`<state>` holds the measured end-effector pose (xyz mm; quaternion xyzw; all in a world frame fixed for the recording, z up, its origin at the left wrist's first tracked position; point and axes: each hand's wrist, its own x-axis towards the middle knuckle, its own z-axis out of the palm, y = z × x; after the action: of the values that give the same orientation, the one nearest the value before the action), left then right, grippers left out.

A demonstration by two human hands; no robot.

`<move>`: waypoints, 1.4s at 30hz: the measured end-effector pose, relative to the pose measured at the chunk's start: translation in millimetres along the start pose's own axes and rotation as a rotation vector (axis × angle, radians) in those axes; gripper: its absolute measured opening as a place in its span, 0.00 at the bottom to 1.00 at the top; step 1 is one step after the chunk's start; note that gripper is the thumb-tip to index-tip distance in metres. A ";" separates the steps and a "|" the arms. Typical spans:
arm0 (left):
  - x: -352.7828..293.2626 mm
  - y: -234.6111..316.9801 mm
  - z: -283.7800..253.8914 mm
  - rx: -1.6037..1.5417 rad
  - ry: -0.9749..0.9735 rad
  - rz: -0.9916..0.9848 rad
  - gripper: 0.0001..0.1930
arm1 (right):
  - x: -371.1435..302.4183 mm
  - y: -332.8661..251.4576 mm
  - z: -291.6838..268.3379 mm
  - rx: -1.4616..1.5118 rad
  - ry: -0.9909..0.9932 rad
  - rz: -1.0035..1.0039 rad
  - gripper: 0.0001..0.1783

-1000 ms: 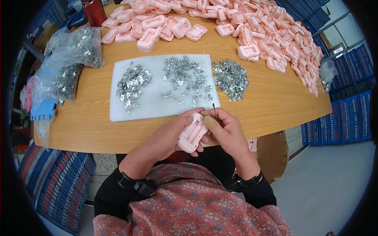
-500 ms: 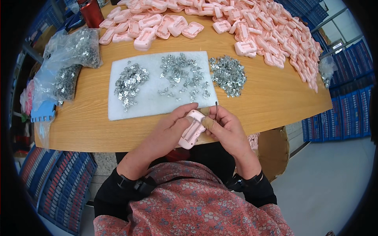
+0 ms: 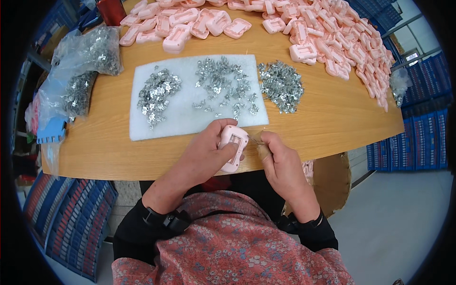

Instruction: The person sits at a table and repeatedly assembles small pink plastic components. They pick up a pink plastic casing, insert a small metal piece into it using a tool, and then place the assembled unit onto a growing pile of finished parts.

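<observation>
My left hand [image 3: 204, 154] is closed round a pale pink plastic housing [image 3: 236, 131], held tilted above the table's near edge. Its thumb presses at the rectangular recess in the housing, and fingertips show behind the far side. Just right of it, my right hand [image 3: 283, 168] pinches a thin metal tool [image 3: 252, 139] between covered thumb and forefinger. The tool's tip reaches the housing's upper right side; most of its length is hidden. Beyond my hands, a white foam pad [image 3: 187, 111] carries small silvery metal clips [image 3: 159, 97].
A further pile of metal clips [image 3: 281, 86] lies right of the pad. Many pink housings [image 3: 327, 47] heap along the back and right. Clear bags of clips [image 3: 78, 95] and a red cylinder [image 3: 111, 11] stand left. A cardboard box [image 3: 332, 187] sits below the table's right edge.
My right hand has drawn off the housing to the right and turned the tool's tip toward its side. My left thumb has shifted on the recess; the housing stands more upright.
</observation>
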<state>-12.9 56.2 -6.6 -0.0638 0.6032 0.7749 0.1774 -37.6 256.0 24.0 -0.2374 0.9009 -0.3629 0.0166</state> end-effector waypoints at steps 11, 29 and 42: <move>0.7 0.6 0.7 0.058 0.004 0.006 0.24 | 1.5 1.7 3.3 -0.238 0.052 -0.191 0.17; 1.0 6.0 2.2 0.073 0.015 -0.044 0.24 | 4.3 -12.8 -5.5 -0.359 -0.059 -0.177 0.15; -4.3 6.5 1.6 -0.055 -0.123 0.060 0.23 | 13.3 -1.7 -3.9 0.723 -0.154 0.296 0.14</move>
<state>-11.0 55.5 1.1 -0.0028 0.5711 0.7987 0.1893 -49.5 251.6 30.0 -0.1102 0.7356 -0.6316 0.2186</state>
